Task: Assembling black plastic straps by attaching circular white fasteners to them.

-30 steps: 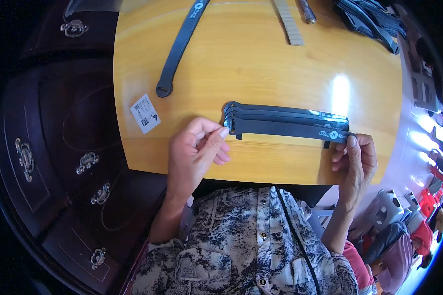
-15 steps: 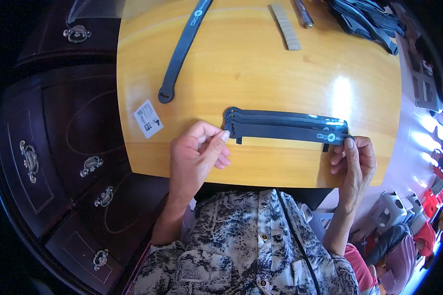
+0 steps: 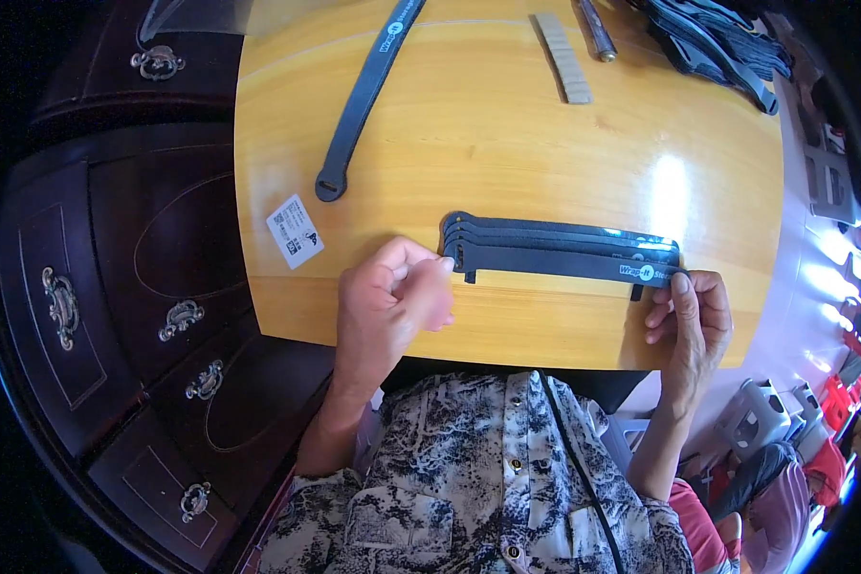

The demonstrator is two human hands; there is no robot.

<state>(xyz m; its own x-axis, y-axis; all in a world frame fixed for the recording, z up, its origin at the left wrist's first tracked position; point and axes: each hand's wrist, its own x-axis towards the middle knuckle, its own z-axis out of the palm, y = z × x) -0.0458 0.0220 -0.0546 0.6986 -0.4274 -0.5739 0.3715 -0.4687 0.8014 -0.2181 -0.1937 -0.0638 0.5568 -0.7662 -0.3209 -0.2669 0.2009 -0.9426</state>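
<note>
Several flat black hook-and-loop straps point(image 3: 545, 260) lie stacked and slightly fanned near the table's front edge, their slotted ends to the left. My right hand point(image 3: 691, 311) pinches their right end between thumb and fingers. At the slotted end, my left hand point(image 3: 392, 297) is closed, its fingertips on the edge of the straps. Its thumb is smeared by motion. Short dark tabs stick out below the stack near both ends. A single black strap point(image 3: 362, 105) lies slantwise farther off to the left, its slotted end toward me.
The yellow wooden table point(image 3: 507, 163) also bears a white label card point(image 3: 295, 231) at left, a tan ribbed strip point(image 3: 563, 59), a pen-like stick point(image 3: 598, 31) and a black strap pile point(image 3: 713, 43) at far right. Dark drawers point(image 3: 163, 239) stand left; grey stools point(image 3: 758, 416) lower right.
My left thumb has shifted and blurred at the slotted end. My right hand keeps its pinch. The whole view has slid slightly, carrying the table and straps a little right and down.
</note>
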